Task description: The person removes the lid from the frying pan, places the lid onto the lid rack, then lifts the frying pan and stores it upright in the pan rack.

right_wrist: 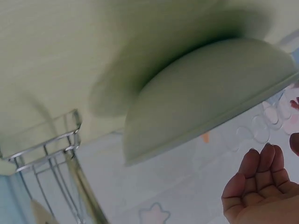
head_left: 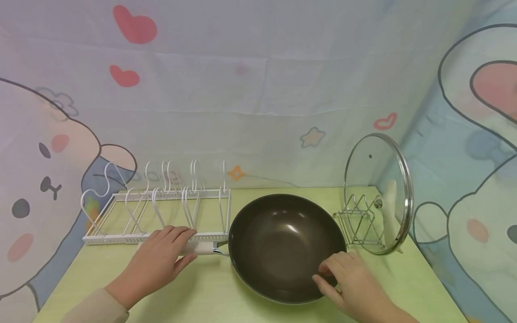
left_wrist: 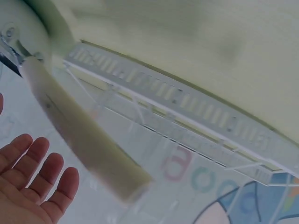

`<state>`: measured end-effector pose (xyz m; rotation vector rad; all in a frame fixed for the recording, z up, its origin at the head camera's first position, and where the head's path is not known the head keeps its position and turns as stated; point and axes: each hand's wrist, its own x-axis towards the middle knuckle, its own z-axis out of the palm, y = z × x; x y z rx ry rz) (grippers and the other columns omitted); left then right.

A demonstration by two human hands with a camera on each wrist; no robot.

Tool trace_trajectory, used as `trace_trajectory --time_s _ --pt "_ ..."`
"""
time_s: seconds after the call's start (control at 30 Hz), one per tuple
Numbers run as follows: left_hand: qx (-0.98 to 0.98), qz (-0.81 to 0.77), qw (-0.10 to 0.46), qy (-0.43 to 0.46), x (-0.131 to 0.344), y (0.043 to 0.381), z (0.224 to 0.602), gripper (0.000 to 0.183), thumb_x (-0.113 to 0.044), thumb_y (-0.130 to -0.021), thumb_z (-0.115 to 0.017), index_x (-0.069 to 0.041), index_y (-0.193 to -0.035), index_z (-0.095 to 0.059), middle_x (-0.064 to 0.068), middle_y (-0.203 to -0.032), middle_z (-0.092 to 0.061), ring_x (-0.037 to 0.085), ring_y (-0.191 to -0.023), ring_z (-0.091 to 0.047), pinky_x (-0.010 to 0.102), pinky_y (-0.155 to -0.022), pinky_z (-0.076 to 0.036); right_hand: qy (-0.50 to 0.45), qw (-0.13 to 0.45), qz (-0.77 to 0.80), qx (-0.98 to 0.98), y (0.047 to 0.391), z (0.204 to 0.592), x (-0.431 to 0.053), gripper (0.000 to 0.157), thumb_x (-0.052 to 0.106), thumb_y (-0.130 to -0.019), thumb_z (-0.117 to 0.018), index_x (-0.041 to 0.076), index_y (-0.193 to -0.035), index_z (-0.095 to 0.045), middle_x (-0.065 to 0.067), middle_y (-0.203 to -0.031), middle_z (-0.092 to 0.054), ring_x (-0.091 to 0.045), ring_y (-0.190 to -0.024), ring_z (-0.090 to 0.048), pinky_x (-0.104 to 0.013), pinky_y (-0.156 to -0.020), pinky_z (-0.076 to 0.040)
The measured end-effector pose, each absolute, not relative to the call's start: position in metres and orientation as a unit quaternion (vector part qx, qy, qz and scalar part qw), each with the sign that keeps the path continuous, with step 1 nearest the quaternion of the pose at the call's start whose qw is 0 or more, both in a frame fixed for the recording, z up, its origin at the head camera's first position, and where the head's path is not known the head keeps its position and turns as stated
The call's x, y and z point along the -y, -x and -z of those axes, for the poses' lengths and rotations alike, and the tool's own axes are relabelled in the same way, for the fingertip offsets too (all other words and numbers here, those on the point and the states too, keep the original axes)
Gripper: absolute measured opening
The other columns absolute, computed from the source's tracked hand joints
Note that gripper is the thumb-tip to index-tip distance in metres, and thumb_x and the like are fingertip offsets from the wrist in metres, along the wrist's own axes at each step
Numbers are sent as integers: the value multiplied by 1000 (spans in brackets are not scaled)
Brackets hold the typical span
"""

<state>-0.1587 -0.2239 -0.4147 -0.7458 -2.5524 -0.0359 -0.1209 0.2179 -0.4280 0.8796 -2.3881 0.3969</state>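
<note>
A wok with a dark inside and a pale outside sits on the table, its cream handle pointing left. My left hand is over that handle, fingers fairly straight. The left wrist view shows a gap between these fingers and the handle. At the wok's near right rim is my right hand, fingers loosely bent and holding nothing. In the right wrist view, this hand appears apart from the wok's pale side.
Behind the handle stands a white wire rack with upright loops. To the right, a glass lid stands on edge at a small metal rack, near a pale, flat-bladed utensil. A printed cloth hangs behind the table.
</note>
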Motion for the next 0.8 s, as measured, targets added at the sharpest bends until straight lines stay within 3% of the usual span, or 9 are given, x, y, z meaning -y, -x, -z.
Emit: trace_trajectory --time_s 0.17,0.37,0.5,0.6,0.8 --pt "942 0 220 254 246 160 422 54 -41 -82 -77 -8 -123 -63 5 -115 -67 27 -104 -62 45 -89 -52 -363 256 -174 879 111 439 -203 21 35 -83 -79 29 -88 -59 23 -84 -54 3 -79 -47 -13 -76 -39" --pt "953 -3 188 238 259 164 428 53 -46 -85 -74 -7 -120 -65 8 -111 -69 28 -103 -64 46 -91 -52 -431 280 -186 838 112 452 -188 22 37 -82 -79 26 -88 -62 19 -85 -56 0 -79 -51 -17 -77 -41" --pt "956 -3 176 233 262 165 432 51 -46 -85 -73 -7 -117 -65 7 -108 -70 27 -100 -65 47 -88 -53 -466 308 -183 809 115 458 -180 17 38 -91 -70 23 -87 -65 16 -84 -58 -1 -79 -53 -17 -74 -41" --pt "959 -5 170 227 264 166 433 49 -47 -86 -73 -8 -115 -66 6 -105 -71 26 -99 -66 47 -86 -53 -483 326 -181 792 117 461 -175 23 39 -99 -58 23 -85 -66 16 -81 -58 -1 -74 -52 -14 -70 -38" --pt "962 -10 161 221 265 167 434 47 -49 -86 -71 -10 -113 -66 4 -102 -72 24 -94 -68 45 -84 -53 -490 343 -178 781 117 467 -170 29 37 -102 -53 22 -81 -66 14 -78 -57 -2 -71 -50 -14 -67 -36"
